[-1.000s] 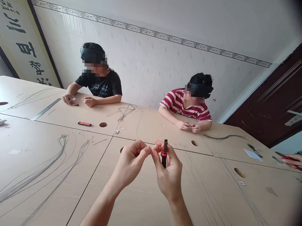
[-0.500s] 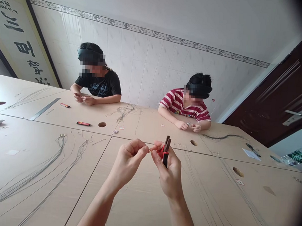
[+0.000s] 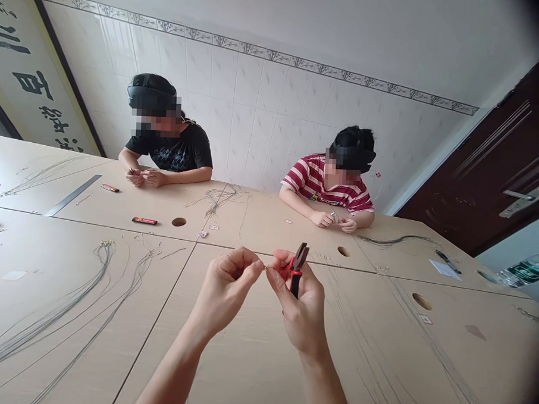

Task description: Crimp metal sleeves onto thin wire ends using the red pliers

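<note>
My left hand [image 3: 228, 291] is closed, thumb and forefinger pinched on a tiny gold-coloured piece [image 3: 265, 268], perhaps a ring or clasp; the fingertips mostly hide it. Opposite, the thumb and a finger of my right hand [image 3: 304, 308] meet the same piece. In that right hand, a pair of pliers [image 3: 296, 277] with red and black handles rests against the palm, its dark jaws pointing up and slightly apart. Both hands are held above the table [image 3: 239, 367], close together.
Bundles of thin wire [image 3: 75, 295] lie to the left, more wires [image 3: 357, 325] to the right. A red-black case [image 3: 144, 220], a steel ruler [image 3: 73, 195] and a plastic bottle [image 3: 526, 270] are on the table. Two people [image 3: 167, 144] [image 3: 331, 175] sit across, handling small items.
The view has shifted slightly, so the room sits a little further left. The pliers have turned a little in my right hand, their jaws showing wider. Less of the gold-coloured piece shows between my fingertips.
</note>
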Tool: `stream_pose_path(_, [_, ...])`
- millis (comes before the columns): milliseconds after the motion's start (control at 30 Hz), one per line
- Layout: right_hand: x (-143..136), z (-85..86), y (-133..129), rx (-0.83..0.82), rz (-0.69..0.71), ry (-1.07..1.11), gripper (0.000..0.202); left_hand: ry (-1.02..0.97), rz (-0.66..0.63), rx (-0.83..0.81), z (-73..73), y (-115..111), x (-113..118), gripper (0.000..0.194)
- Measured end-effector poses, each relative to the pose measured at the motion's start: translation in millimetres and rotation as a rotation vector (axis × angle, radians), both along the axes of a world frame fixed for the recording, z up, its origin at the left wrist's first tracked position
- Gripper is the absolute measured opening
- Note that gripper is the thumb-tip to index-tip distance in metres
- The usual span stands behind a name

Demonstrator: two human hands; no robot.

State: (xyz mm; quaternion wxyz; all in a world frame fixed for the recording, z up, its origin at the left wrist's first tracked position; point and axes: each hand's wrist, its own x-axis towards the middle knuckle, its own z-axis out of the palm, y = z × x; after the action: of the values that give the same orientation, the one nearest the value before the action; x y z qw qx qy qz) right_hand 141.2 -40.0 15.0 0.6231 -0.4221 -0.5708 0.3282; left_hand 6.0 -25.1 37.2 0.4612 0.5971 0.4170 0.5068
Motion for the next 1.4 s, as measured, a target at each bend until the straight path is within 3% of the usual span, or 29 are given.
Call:
stream_pose_path(333, [0.9, 4.8, -5.7, 0.042, -0.044, -0.149, 0.016, 0.122, -0.058, 0.080, -3.7, 2.1, -14.7, 0.014])
stream_pose_path(567, [2.5, 5.2, -7.0, 0.037, -0.024, -0.170, 0.016, 0.123, -0.068, 0.095, -4.1, 3.1, -15.0, 0.017])
stream_pose_path(1400, [3.3, 8.4, -6.1, -0.012, 0.036, -0.082, 0.013, 0.018, -0.151, 0.078, 1.7, 1.1, -13.5, 0.016])
